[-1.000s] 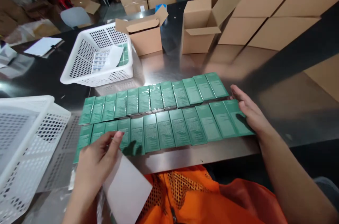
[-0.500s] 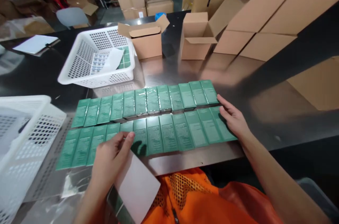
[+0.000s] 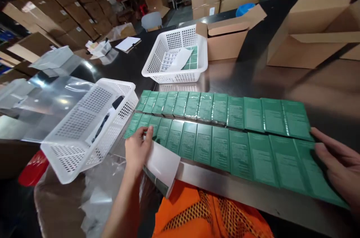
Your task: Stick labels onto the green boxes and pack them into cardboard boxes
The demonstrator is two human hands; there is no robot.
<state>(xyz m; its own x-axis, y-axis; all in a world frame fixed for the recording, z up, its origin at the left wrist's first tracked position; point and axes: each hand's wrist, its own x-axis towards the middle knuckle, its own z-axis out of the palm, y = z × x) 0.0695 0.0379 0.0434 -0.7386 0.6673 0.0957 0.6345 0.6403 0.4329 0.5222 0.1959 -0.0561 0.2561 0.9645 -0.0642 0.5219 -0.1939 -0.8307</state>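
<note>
Aligning step: your left hand [image 3: 137, 148] pinches a white sheet [image 3: 163, 163]; your right hand [image 3: 339, 165], open, braces the green boxes [image 3: 219, 148]. Next, square both rows.

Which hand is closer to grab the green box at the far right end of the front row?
Probably the right hand: it already lies at the right end of the front row of green boxes. The left hand holds a white sheet at the opposite end.

Steel table [image 3: 281, 80], green boxes [image 3: 225, 133], white baskets [image 3: 174, 58], cardboard cartons [image 3: 303, 43]
</note>
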